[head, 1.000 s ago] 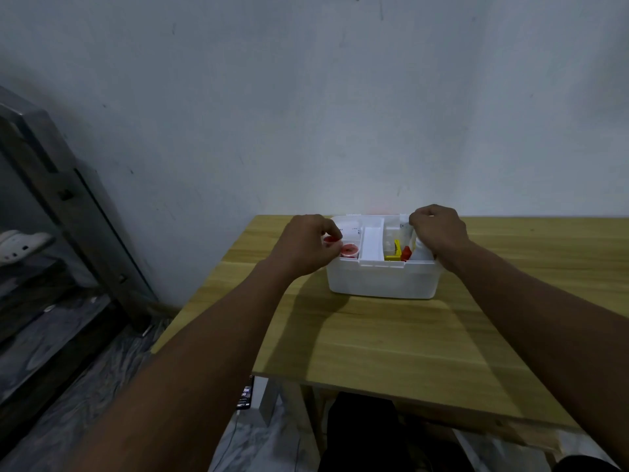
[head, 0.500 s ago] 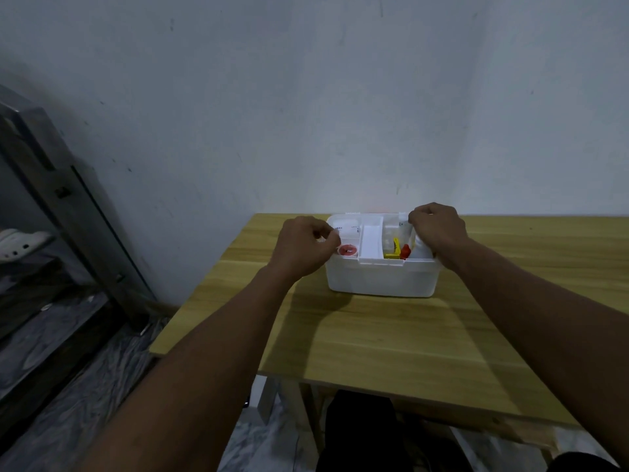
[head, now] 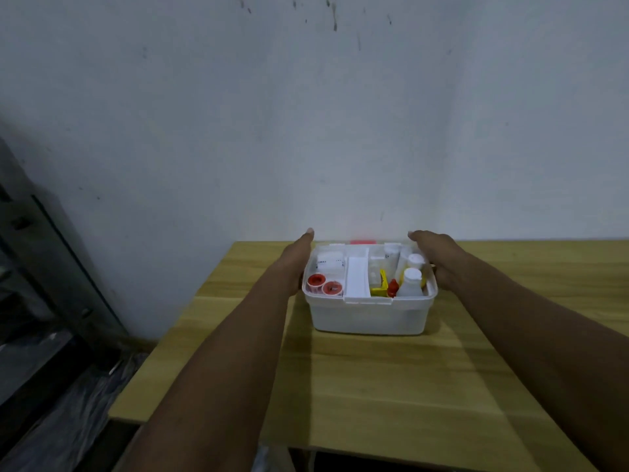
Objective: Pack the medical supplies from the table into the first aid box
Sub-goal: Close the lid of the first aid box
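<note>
The white first aid box (head: 369, 318) stands open at the far side of the wooden table (head: 374, 386), close to the wall. Inside it are two red-cored tape rolls (head: 323, 285) at the left, a white centre divider (head: 357, 277), a yellow item (head: 381, 288), a small red-capped item (head: 393, 288) and white bottles (head: 410, 284) at the right. My left hand (head: 296, 260) lies flat along the box's left side with its fingers stretched toward the wall. My right hand (head: 439, 253) lies along the right rim the same way. Neither hand holds a supply.
A red strip (head: 362, 241) shows just behind the box's back edge. The grey wall (head: 340, 131) rises right behind the table. A dark metal frame (head: 51, 267) leans at the left, beside the table's left edge, above a dark floor.
Both hands have opened from fists at the box's top corners and slid outward along its sides, fingers stretched toward the wall. The view has moved closer to the box.
</note>
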### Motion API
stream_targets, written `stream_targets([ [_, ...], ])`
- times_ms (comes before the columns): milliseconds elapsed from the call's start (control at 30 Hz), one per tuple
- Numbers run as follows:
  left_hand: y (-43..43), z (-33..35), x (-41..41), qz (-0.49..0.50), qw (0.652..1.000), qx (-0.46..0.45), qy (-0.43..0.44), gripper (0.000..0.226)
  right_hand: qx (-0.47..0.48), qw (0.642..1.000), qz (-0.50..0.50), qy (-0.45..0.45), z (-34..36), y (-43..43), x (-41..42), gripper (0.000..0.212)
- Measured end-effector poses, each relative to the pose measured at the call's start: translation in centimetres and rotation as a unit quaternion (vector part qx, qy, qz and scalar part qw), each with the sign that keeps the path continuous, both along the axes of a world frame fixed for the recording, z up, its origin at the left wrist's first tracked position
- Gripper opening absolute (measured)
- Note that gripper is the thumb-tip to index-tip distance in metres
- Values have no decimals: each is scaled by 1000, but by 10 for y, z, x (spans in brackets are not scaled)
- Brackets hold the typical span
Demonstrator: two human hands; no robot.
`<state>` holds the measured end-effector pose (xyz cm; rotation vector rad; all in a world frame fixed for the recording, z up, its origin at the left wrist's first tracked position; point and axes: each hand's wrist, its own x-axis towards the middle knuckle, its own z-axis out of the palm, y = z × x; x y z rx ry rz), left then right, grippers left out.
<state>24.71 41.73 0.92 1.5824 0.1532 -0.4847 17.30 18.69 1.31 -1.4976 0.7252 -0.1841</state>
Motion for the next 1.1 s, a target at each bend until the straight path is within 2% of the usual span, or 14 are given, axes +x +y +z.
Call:
stream_targets([
  [33, -3, -1, 3, 7, 1000, -2, 2, 69, -2, 1000, 0, 7, -1, -1, 2, 42],
  [167, -10, -5, 5, 31, 995, 87, -44, 55, -42, 999, -9, 29, -4, -6, 8, 32],
  [267, -14, -8, 2, 24, 994, 101, -45, 48, -58, 998, -17, 33, -5, -10, 5, 27],
  [367, -23, -9, -6, 13, 995, 86, -42, 43, -68, 997, -28, 32, -4, -18, -5, 18],
  [467, -34, -7, -16, 19, 998, 53, -36, 54, -76, 996, -45, 24, -2, -29, -15, 9],
  [567, -47, -6, -20, 19, 999, 25, -37, 56, -94, 994, -45, 14, 0, -39, -22, 16],
  [667, -59, -5, -26, 16, 999, 0, -38, 54, -118, 991, -55, 9, 3, -49, -27, 10],
  [867, -75, -4, -35, 11, 999, -31, -41, 53, -55, 995, -78, -28, 3, -68, -38, 26],
  [967, -76, -1, -37, 8, 998, -42, -40, 39, -21, 995, -78, -52, 6, -70, -46, 17],
  [1033, -76, 1, -35, 9, 998, -49, -46, 41, -8, 995, -76, -65, 9, -71, -50, 13],
  [1100, -74, 4, -35, 13, 997, -48, -54, 46, 4, 994, -76, -82, 12, -71, -52, 20],
])
